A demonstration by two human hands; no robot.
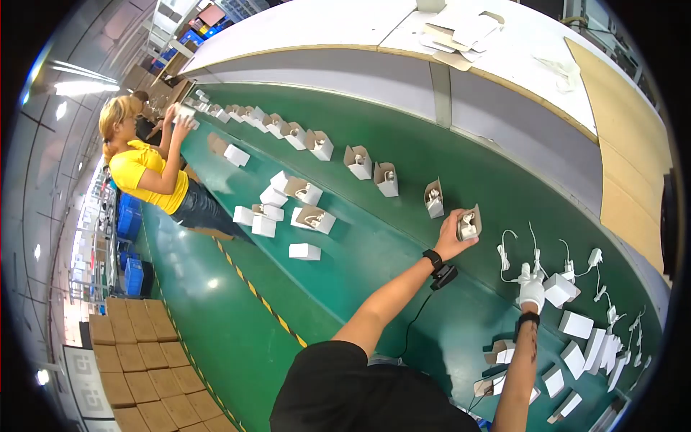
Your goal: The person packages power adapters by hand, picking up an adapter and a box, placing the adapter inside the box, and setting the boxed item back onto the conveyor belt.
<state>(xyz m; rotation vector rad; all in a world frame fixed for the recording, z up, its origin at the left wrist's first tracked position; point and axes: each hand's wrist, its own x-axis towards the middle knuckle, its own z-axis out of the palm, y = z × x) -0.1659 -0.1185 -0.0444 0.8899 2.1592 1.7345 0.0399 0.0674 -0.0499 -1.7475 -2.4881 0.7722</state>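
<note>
My left hand (450, 239) grips a small open-topped carton (469, 227) by its near side, with a white corded piece showing inside. A white glove covers my right hand (531, 286), its fingers closed around part of a white cable (536, 253) lying on the green surface. Just right of the glove lies a white carton (560, 289); whether the glove touches it I cannot tell. More white cables with plugs (503, 253) lie around that hand. An open carton (434, 199) stands beyond my left hand.
A row of open filled cartons (318, 145) runs away to the far left along the green conveyor (389, 252). Several cartons lie in a group (273, 196). White boxes (576, 324) lie at the right. A co-worker in yellow (147, 173) holds a carton. A white shelf (309, 36) borders the far side.
</note>
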